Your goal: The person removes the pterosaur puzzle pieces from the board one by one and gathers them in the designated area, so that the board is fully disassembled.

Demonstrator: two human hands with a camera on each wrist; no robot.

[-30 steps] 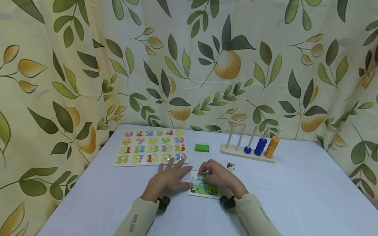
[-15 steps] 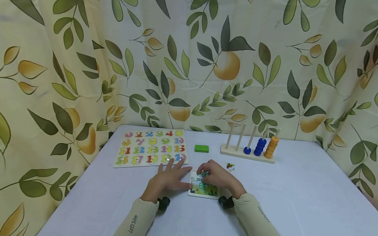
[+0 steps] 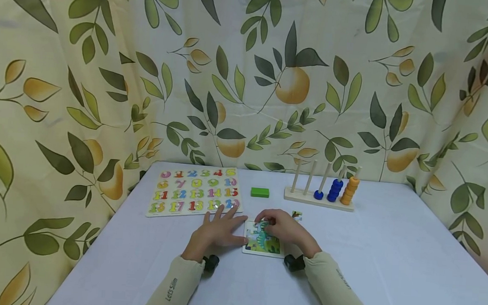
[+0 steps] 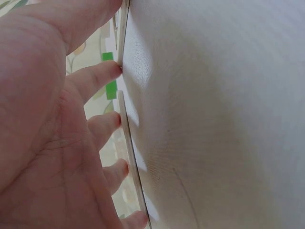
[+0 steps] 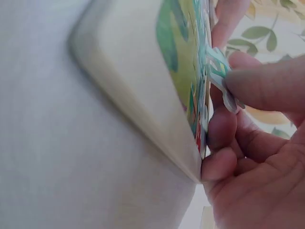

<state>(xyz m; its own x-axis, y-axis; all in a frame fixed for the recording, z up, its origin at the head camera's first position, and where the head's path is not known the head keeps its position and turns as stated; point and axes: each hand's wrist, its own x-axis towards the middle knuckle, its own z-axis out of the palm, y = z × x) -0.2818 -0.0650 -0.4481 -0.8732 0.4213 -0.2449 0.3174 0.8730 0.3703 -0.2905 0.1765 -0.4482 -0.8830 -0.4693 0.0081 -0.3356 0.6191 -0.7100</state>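
A small white-framed jigsaw puzzle (image 3: 265, 244) with a green and blue picture lies in front of the person. The right hand (image 3: 288, 230) is over its upper right part. In the right wrist view, that hand's thumb and a finger pinch a pale teal puzzle piece (image 5: 218, 71), held tilted at the picture's surface. The left hand (image 3: 218, 230) lies with its fingers spread, its thumb at the puzzle's left edge and some fingertips on the number board (image 3: 197, 181). Just beyond the right hand lies a loose puzzle piece (image 3: 296, 215), partly hidden by that hand.
A green block (image 3: 260, 192) sits behind the puzzle on the white-covered table (image 3: 389, 257). Farther right stands a wooden peg rack (image 3: 319, 200) carrying blue beads (image 3: 335, 191) and orange beads (image 3: 350, 190). A leaf-patterned curtain (image 3: 249, 77) hangs behind the table.
The right hand has shifted slightly to the right over the puzzle, now partly covering the loose piece. The left hand has stayed in place.
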